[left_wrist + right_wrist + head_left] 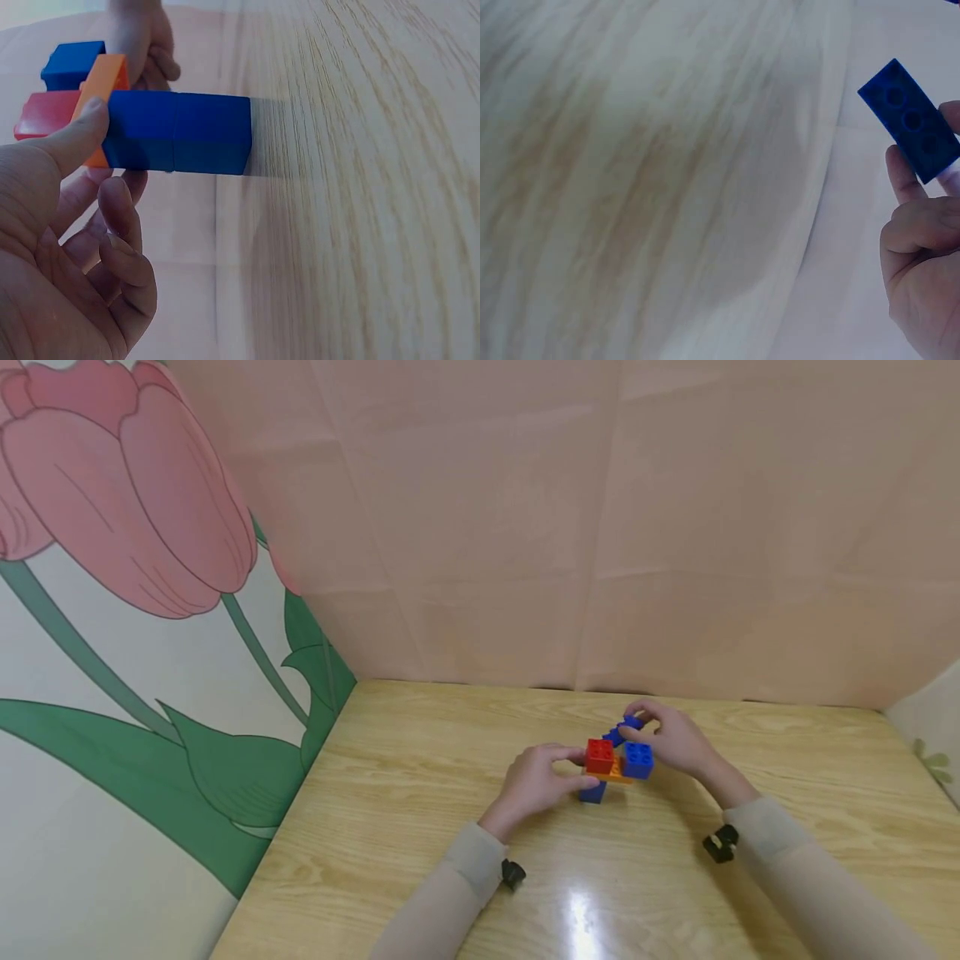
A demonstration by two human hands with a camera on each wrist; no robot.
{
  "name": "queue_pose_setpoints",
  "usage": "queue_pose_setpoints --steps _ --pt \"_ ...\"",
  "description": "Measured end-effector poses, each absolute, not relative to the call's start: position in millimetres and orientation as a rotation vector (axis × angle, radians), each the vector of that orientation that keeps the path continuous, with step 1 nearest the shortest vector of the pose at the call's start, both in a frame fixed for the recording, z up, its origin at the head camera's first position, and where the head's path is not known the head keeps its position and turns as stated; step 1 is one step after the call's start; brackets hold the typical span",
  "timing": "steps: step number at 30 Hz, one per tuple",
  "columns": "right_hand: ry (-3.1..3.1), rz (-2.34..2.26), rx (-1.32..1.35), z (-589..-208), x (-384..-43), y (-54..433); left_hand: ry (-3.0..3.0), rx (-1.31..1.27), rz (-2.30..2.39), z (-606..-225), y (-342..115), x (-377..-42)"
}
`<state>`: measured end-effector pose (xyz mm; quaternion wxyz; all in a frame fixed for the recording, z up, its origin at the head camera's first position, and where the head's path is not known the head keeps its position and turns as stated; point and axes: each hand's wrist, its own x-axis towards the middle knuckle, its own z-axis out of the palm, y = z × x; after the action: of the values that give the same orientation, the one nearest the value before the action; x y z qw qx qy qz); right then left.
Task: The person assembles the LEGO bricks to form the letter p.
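Observation:
My left hand (534,779) pinches a toy-brick build at its orange plate (100,105), thumb on the near side. On top of that plate sit a red brick (600,756) and, to its right, a square blue brick (638,760). Two blue bricks (178,131) are stacked under the plate, their lower end close over the tabletop. Just behind the build, my right hand (672,739) grips a longer blue brick (911,121) between thumb and fingers. Its hollow underside shows in the right wrist view.
The wood-grain table (420,760) runs back to a wall hung with pinkish cloth (480,527). A side wall with a large painted tulip (135,485) borders the table's left. Each wrist carries a small black device (722,843).

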<state>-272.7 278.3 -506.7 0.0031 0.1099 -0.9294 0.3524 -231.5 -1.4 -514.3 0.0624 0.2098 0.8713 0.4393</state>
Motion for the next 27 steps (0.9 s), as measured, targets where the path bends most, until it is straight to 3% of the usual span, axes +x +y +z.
queue_pose_setpoints --steps 13,27 --pt "-2.838 1.118 0.415 -509.0 -262.2 282.0 2.637 0.637 1.316 -513.2 -1.4 -231.7" --pt "-2.695 1.119 0.525 -465.9 -243.0 278.1 2.640 0.631 1.313 -512.1 -1.1 -230.8"
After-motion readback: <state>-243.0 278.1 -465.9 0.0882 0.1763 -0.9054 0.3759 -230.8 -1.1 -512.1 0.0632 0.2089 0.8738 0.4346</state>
